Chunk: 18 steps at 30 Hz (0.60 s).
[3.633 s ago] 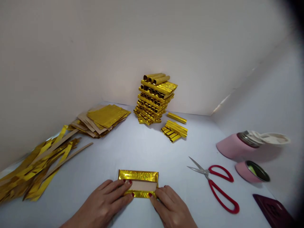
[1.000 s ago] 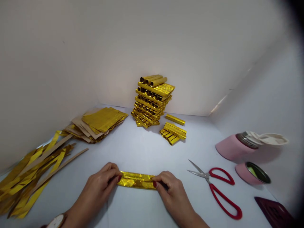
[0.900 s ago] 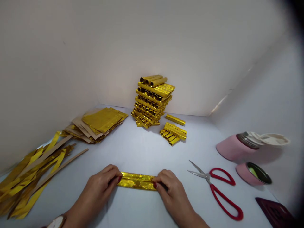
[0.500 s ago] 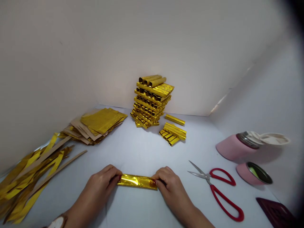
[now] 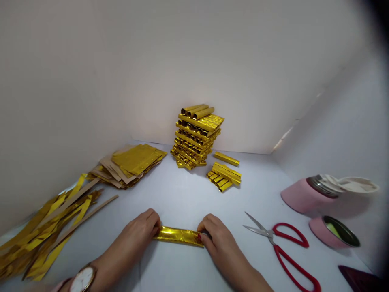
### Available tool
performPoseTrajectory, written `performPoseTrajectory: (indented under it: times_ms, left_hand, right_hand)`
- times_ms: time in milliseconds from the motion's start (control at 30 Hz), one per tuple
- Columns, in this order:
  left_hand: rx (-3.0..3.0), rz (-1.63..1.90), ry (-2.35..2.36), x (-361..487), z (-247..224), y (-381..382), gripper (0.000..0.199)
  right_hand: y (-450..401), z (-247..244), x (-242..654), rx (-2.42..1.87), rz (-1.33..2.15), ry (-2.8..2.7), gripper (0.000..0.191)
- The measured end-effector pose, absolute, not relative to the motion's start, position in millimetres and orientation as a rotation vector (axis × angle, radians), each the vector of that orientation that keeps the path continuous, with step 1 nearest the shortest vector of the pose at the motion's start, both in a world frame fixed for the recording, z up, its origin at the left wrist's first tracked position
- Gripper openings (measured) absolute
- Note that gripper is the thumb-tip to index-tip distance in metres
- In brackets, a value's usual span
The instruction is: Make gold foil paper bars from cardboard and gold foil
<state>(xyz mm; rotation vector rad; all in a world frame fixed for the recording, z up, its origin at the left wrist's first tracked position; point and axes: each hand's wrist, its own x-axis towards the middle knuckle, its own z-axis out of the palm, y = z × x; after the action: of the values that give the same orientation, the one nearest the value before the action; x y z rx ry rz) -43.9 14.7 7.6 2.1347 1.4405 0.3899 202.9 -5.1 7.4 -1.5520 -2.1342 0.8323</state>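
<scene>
A flat folded strip of shiny gold paper (image 5: pixel 179 236) lies crosswise near the front of the white table. My left hand (image 5: pixel 145 225) pinches its left end, fingers closed. At the right end my right hand (image 5: pixel 214 233) grips it between thumb and fingers. Behind, a crisscross stack of gold paper tubes (image 5: pixel 196 138) rises near the wall. Several loose gold tubes (image 5: pixel 225 175) lie to the right of that stack. On the left are a pile of gold sheets (image 5: pixel 136 160) and a heap of gold offcut strips (image 5: pixel 57 219).
Open scissors (image 5: pixel 291 267) with red handles lie to the right of my right hand. Beyond them are a pink flask (image 5: pixel 299 194) and a pink cup (image 5: pixel 326 233). A dark flat object (image 5: pixel 358 279) lies at the bottom right.
The view has shifted, so the items appear slightly lower and to the right. More of the left wrist's watch shows. Both hands still hold the gold strip.
</scene>
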Motion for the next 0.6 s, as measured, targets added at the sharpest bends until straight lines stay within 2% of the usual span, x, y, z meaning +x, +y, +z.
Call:
performPoseTrajectory:
  times_ms: [233, 367, 600]
  left_hand:
    - [2.230, 0.581, 1.340, -51.0, -12.8, -2.2, 0.026]
    - [2.210, 0.698, 1.312, -57.5, -23.6, -11.9, 0.023]
    - [2.147, 0.759, 1.332, -56.2, -12.3, -14.6, 0.021]
  right_hand:
    - [-3.6, 9.8, 207.2, -1.456, 0.856, -2.139, 0.023]
    - [-3.3, 10.5, 208.8, -1.406, 0.886, -2.109, 0.022]
    - [-4.4, 2.8, 208.8, -1.364, 0.888, -2.094, 0.020]
